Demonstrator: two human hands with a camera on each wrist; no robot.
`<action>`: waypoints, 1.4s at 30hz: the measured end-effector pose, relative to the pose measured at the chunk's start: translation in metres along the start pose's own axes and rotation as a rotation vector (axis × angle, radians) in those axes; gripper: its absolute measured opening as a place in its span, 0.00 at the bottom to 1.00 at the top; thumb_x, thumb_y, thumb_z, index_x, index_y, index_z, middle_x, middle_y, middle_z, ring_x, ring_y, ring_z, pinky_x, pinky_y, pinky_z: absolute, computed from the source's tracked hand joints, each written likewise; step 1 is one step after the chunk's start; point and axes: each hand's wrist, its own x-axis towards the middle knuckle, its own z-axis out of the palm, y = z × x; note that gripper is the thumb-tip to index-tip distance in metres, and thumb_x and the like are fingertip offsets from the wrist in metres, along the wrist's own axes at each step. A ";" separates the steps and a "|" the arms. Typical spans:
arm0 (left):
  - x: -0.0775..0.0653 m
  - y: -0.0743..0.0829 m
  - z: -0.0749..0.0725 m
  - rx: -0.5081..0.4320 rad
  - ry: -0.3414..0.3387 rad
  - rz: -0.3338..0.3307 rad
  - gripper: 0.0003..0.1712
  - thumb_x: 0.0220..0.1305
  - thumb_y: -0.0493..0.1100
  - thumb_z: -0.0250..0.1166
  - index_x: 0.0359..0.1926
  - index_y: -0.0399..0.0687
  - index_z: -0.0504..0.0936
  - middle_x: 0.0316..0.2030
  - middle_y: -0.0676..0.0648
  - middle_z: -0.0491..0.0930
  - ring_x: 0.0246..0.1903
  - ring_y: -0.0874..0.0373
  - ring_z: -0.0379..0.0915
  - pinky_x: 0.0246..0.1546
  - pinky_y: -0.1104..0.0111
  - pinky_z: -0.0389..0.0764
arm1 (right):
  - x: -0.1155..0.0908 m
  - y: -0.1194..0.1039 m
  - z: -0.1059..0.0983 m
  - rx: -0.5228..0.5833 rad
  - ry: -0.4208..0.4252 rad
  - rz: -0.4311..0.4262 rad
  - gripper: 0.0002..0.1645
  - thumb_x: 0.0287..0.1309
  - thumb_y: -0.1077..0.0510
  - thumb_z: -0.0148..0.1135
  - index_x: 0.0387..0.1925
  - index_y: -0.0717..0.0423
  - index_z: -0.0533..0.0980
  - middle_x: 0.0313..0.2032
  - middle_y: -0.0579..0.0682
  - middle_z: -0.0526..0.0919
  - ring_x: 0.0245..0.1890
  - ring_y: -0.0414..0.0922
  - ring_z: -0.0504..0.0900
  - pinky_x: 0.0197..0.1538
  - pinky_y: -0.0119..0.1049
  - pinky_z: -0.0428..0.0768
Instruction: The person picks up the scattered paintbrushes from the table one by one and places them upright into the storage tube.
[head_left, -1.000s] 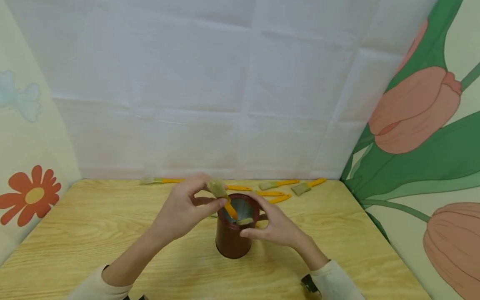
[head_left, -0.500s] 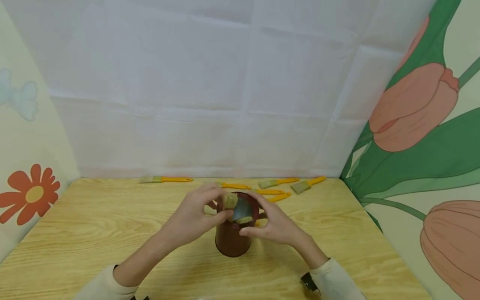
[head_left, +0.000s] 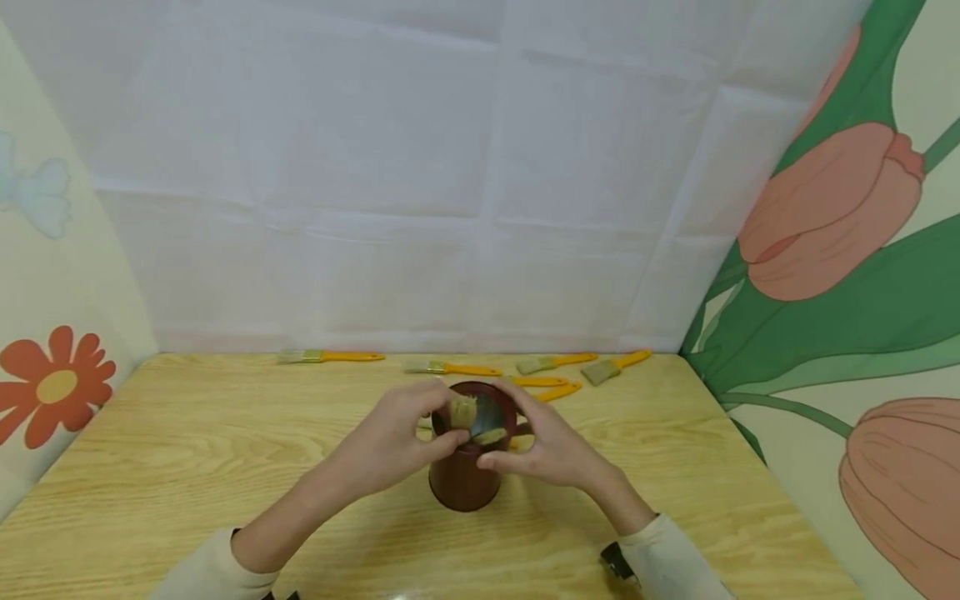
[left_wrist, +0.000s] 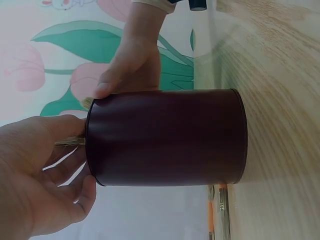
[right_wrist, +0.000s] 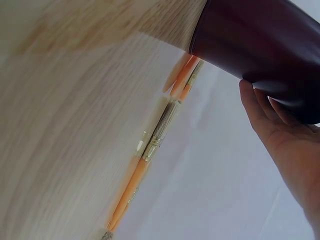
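Note:
A dark reddish-brown cylindrical pot (head_left: pixel 465 483) stands upright on the table. My left hand (head_left: pixel 393 429) is at its left rim, pinching a paintbrush (head_left: pixel 462 411) near the bristles between thumb and fingers; the handle is hidden inside the pot. In the left wrist view, these bristles (left_wrist: pixel 70 142) poke out past the rim beside the fingers. A second paintbrush (head_left: pixel 491 437) leans in the pot with its bristle end at the near rim. My right hand (head_left: pixel 551 442) holds the pot's right side, thumb at the front and fingers round the back.
Several paintbrushes with orange handles lie along the table's back edge, one paintbrush (head_left: pixel 330 357) at the left and another paintbrush (head_left: pixel 615 367) at the right. Behind them hangs a white cloth (head_left: pixel 322 183). A flower-painted panel (head_left: pixel 832 225) borders the table (head_left: pixel 225 450) on the right.
The brush in my left hand has gone down into the pot, handle first, so only its bristle end shows. My right hand has kept its place on the pot.

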 end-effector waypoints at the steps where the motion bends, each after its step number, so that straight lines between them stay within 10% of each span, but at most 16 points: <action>1: 0.000 0.000 0.001 0.003 -0.004 -0.002 0.13 0.62 0.38 0.75 0.41 0.57 0.81 0.36 0.61 0.77 0.34 0.64 0.75 0.35 0.68 0.79 | 0.000 0.000 0.000 -0.001 -0.001 -0.001 0.51 0.61 0.47 0.74 0.78 0.38 0.56 0.68 0.40 0.69 0.57 0.41 0.77 0.52 0.46 0.81; 21: 0.002 -0.002 -0.001 -0.017 -0.067 -0.044 0.22 0.68 0.55 0.69 0.59 0.57 0.80 0.50 0.63 0.78 0.47 0.66 0.75 0.45 0.62 0.81 | 0.000 0.003 -0.002 -0.013 -0.009 0.032 0.52 0.61 0.45 0.74 0.79 0.36 0.54 0.67 0.39 0.69 0.58 0.40 0.77 0.53 0.44 0.81; 34: 0.004 0.002 -0.024 0.046 0.111 -0.054 0.20 0.77 0.58 0.57 0.60 0.58 0.80 0.56 0.60 0.77 0.59 0.62 0.70 0.55 0.54 0.75 | 0.003 -0.003 -0.005 -0.001 0.007 0.016 0.53 0.59 0.46 0.76 0.78 0.36 0.55 0.66 0.41 0.70 0.59 0.42 0.77 0.54 0.47 0.80; 42: 0.004 -0.033 -0.034 0.113 0.141 -0.084 0.20 0.79 0.55 0.55 0.63 0.55 0.78 0.54 0.55 0.78 0.53 0.58 0.75 0.51 0.52 0.77 | -0.004 -0.004 0.000 0.002 0.019 0.071 0.55 0.58 0.44 0.76 0.79 0.41 0.55 0.68 0.43 0.69 0.59 0.42 0.76 0.55 0.47 0.79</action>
